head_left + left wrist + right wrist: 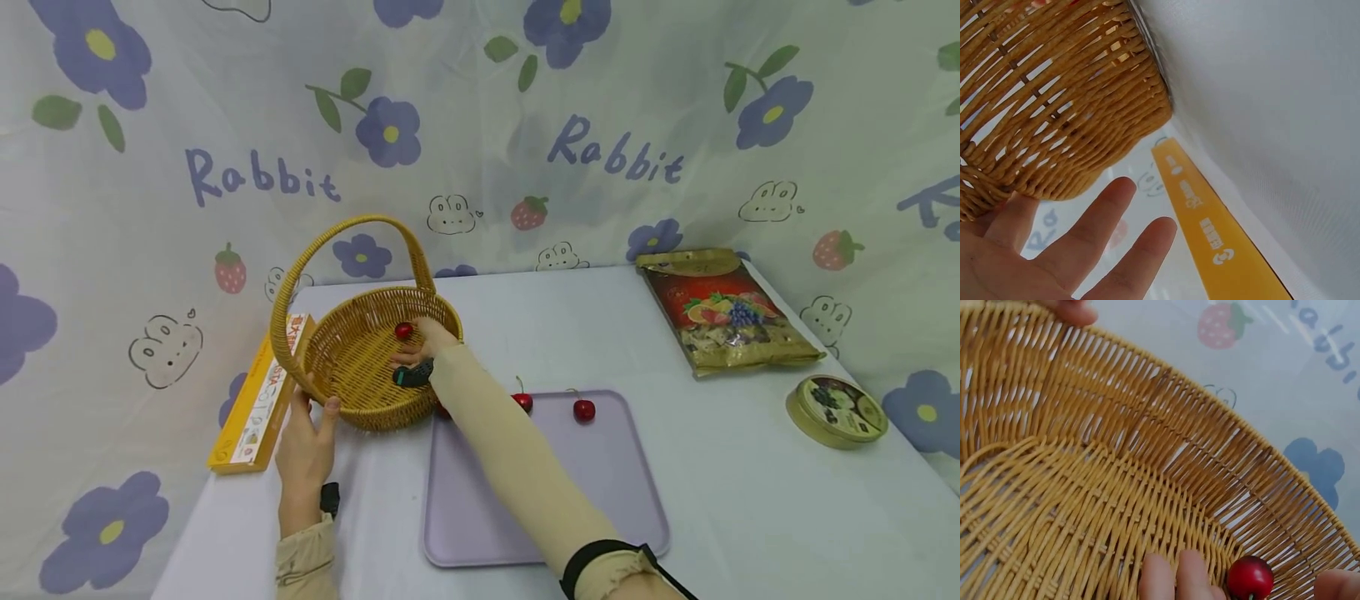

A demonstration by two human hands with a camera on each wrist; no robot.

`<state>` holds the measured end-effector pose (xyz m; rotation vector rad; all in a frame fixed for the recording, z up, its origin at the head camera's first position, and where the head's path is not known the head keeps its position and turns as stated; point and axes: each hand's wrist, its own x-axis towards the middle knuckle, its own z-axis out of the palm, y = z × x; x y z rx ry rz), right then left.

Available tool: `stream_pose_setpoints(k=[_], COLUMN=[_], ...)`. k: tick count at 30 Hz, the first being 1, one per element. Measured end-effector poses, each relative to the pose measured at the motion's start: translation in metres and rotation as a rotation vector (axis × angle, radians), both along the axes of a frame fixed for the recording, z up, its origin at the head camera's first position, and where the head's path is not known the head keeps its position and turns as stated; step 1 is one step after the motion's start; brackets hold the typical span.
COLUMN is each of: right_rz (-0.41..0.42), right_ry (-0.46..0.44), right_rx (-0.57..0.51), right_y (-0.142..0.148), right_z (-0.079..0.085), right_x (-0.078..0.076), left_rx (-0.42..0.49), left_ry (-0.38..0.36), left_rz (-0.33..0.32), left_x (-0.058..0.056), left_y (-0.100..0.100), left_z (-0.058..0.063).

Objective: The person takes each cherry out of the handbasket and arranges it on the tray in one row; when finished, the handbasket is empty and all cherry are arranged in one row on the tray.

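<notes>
A woven wicker basket (352, 350) with a tall arched handle is tipped on the table. My left hand (306, 446) grips its near left rim by the handle's foot; in the left wrist view, two fingers (1138, 256) stretch out free of the wicker. Inside the basket is my right hand (420, 343), its fingers loosely extended. A dark red cherry (1250, 577) lies beside those fingertips, with a gap between it and the thumb. Two more cherries, one left (522, 402) and one right (584, 410), sit near the far edge of a lilac tray (547, 533), partly covered by my right sleeve.
Left of the basket lies a long yellow box (258, 408), partly behind it. A red and gold fruit-printed bag (727, 312) is at the back right, with a round gold tin (836, 412) in front of it. A flower-printed curtain (480, 125) hangs behind the white table.
</notes>
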<state>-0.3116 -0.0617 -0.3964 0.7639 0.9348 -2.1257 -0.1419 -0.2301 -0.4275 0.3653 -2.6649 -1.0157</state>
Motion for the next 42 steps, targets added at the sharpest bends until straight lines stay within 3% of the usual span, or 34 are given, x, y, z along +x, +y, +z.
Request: stream_pose_setpoints(k=[4, 10, 13, 17, 18, 21, 24, 25, 31, 37, 42], right_rz=[0.042, 0.072, 0.061, 0.003, -0.004, -0.028, -0.019, -0.018, -0.024, -0.089, -0.103], right_ry=[0.033, -0.001, -0.003, -0.091, -0.097, -0.081, -0.060, -0.059, -0.056, -0.076, -0.053], right_rx=[0.026, -0.080, -0.104, -0.139, -0.144, -0.142, -0.164, -0.170, -0.223, -0.283, -0.248], right_y=[-0.001, -0.004, -0.007, -0.014, -0.017, -0.022, -0.027, -0.028, -0.035, -0.044, -0.050], right_z=[-0.002, -0.009, -0.012, -0.016, -0.024, -0.024, -0.021, -0.011, -0.005, -0.007, -0.010], right_x=[0.001, -0.007, -0.018, -0.037, -0.047, -0.058, -0.058, -0.050, -0.028, -0.024, -0.024], left_rx=[0.003, 0.005, 0.016, 0.021, 0.027, 0.053, 0.079, 0.087, 0.165, 0.179, 0.157], left_ry=[0.000, -0.027, -0.025, -0.026, -0.023, -0.006, 0.003, 0.006, 0.073, 0.090, 0.071], left_rz=[0.004, 0.008, 0.004, 0.003, 0.002, -0.005, -0.019, -0.019, -0.011, -0.015, -0.013], left_x=[0.001, 0.002, 0.002, 0.002, 0.002, 0.001, 0.000, -0.001, -0.004, -0.002, -0.002], left_y=[0.000, 0.000, 0.000, -0.001, -0.001, -0.002, -0.003, -0.003, -0.003, -0.002, -0.002], left_z=[-0.001, 0.000, 0.000, 0.000, 0.000, -0.001, -0.002, -0.002, -0.004, -0.002, 0.001])
